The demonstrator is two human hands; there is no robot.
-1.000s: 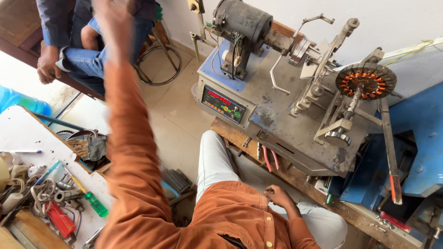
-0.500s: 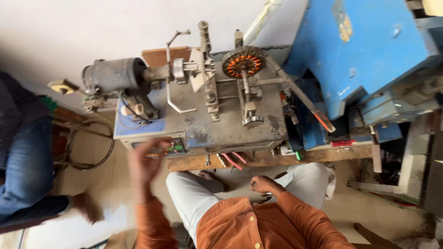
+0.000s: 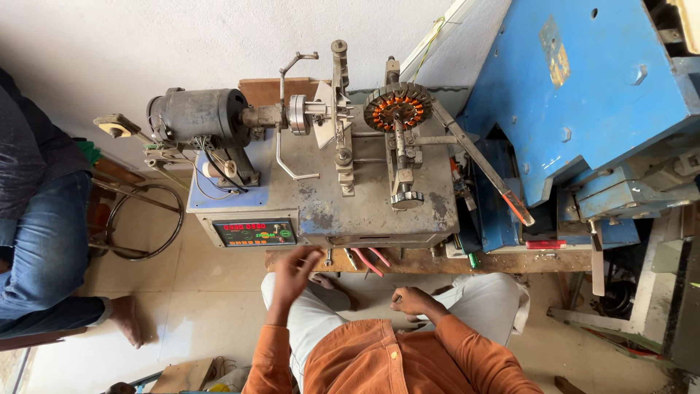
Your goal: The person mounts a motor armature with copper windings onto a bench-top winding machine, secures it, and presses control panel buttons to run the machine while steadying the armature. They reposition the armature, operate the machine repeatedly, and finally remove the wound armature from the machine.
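Observation:
I sit facing a grey coil-winding machine (image 3: 364,197) on a wooden bench (image 3: 437,260). A round stator with copper windings (image 3: 397,106) sits on its spindle, and a dark motor (image 3: 197,114) is at its left. My left hand (image 3: 293,274) is raised with fingers apart just below the red digital counter panel (image 3: 255,232), holding nothing. My right hand (image 3: 413,302) rests on my lap with fingers loosely curled, holding nothing. Red-handled pliers (image 3: 372,260) lie at the bench's front edge between my hands.
Another person in jeans (image 3: 36,248) sits at the left, a bare foot on the tiled floor. A metal ring stand (image 3: 142,219) is beside them. A large blue metal machine (image 3: 583,109) fills the right side.
My view has swung from the left floor back onto the machine. My left arm came down from high overhead to just below the counter panel. My right hand stayed on my lap.

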